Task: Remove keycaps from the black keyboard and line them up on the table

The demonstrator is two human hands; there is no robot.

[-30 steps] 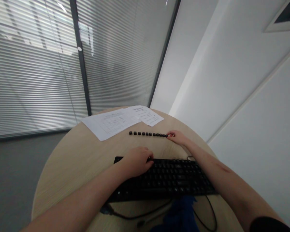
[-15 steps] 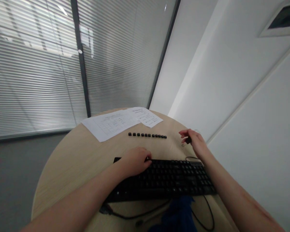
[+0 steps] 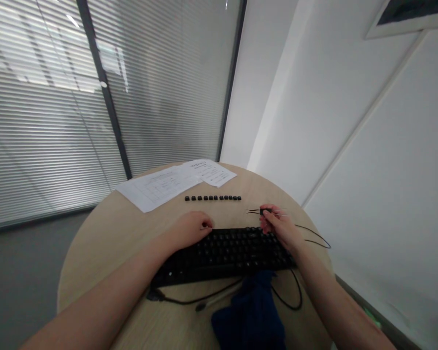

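A black keyboard (image 3: 229, 255) lies across the round table in front of me. My left hand (image 3: 191, 227) rests on its back left corner, fingers curled and closed at the edge; the fingertips are partly hidden. Above the back right of the keyboard, my right hand (image 3: 277, 224) grips a keycap puller (image 3: 264, 211) by its black middle. The puller's thin wire prongs point left, and more wire shows on the right of the hand. Beyond the keyboard, several black keycaps (image 3: 210, 198) stand in a straight row.
Printed paper sheets (image 3: 160, 187) lie at the table's far left. A blue cloth (image 3: 251, 311) sits at the near side, beside a thin brush-like tool (image 3: 200, 307) and the cable (image 3: 190, 302). Another cable loop (image 3: 319, 238) reaches the right edge. Blinds and a white wall stand behind the table.
My right hand has moved in to the left, over the keyboard's back edge, turning so the puller shows clearly. The left hand stays at the keyboard's corner. The view has shifted a little.
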